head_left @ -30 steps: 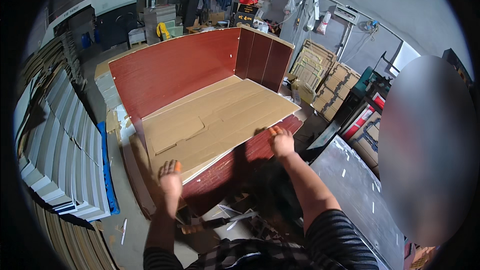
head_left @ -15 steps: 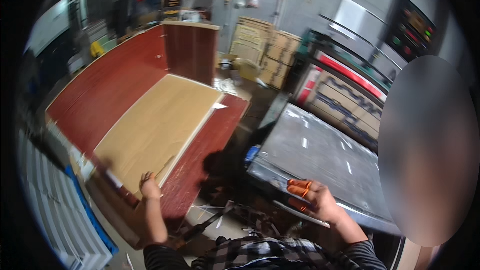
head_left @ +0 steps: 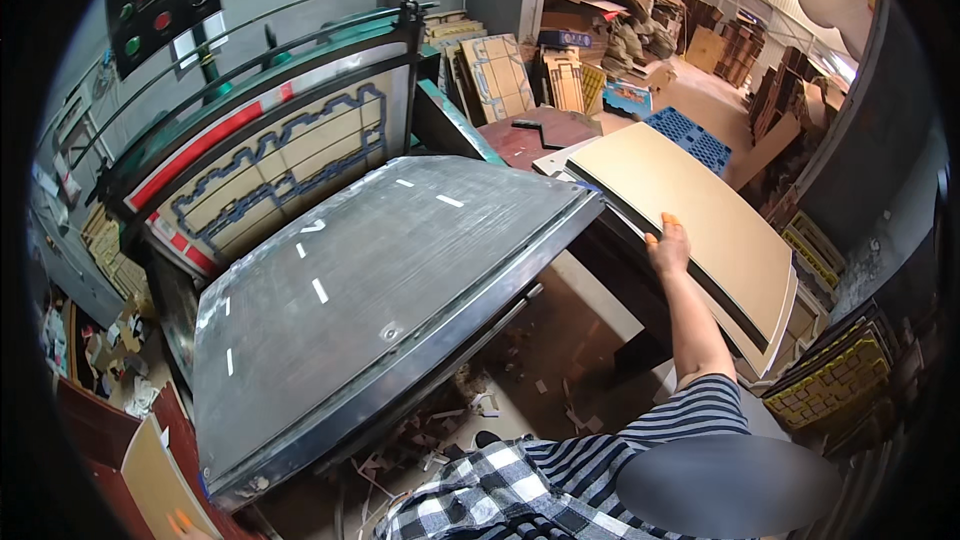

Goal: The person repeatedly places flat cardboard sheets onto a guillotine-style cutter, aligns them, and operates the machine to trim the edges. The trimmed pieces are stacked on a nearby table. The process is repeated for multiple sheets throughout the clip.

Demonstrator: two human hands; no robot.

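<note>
My right hand (head_left: 669, 248) reaches to the near left edge of a tan cardboard sheet (head_left: 725, 225) lying on top of a stack. Orange covers show on its fingertips. The fingers are stretched out along the edge with the thumb apart, and no firm hold on the sheet is visible. To the left is the grey metal bed (head_left: 390, 250) of a die-cutting press, with short white strips on its surface. A cutting die board (head_left: 285, 165) with dark blades stands upright behind the bed. My left hand does not show.
A control box (head_left: 160, 5) hangs at the upper left. Several die boards (head_left: 497, 77) lean at the back, near a blue pallet (head_left: 688, 137). Paper scraps (head_left: 485, 402) litter the floor. Another cardboard sheet (head_left: 160, 485) is at the lower left, with an unclear orange patch.
The view has swung right, from the red bin and press to the press and cardboard stack. My right hand has moved from beside the press bed to the stack's edge; my left has left view.
</note>
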